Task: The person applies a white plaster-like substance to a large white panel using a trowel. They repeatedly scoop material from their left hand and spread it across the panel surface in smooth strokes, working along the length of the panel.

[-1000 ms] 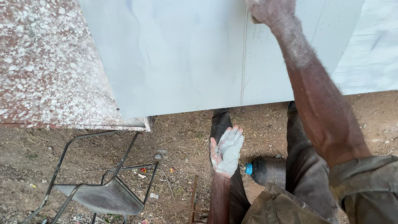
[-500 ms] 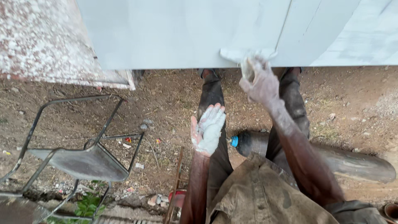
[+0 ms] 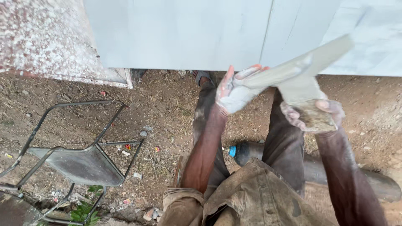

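Fingers (image 3: 247,74) of the left hand (image 3: 235,91) are spread apart and lifted, the palm flat and open, coated in pale grey putty. The wide blade of a putty knife (image 3: 312,62) lies across that palm — its near end touching the fingertips, its far end slanting up toward the upper right. The right hand (image 3: 313,114) is clamped on the knife's handle, fingers curled tight around it, both handle and knuckles caked in dried grey material. The two hands sit close together, joined only by the blade.

Behind them stands a smooth pale grey wall (image 3: 188,33), its lower edge meeting the dirt ground (image 3: 167,104) just above the person's feet. At the wall's left end is a rough speckled slab (image 3: 46,37) with a pale rim along its bottom corner. The person's dark trousers (image 3: 284,142) and worn brown shirt (image 3: 255,196) fill the lower middle. On the ground between the legs lies a dark bottle with a blue cap (image 3: 240,152) on its side. Well apart — toward the lower left corner of the ground — stands a bare metal chair frame (image 3: 79,163) with small green weeds at its foot.
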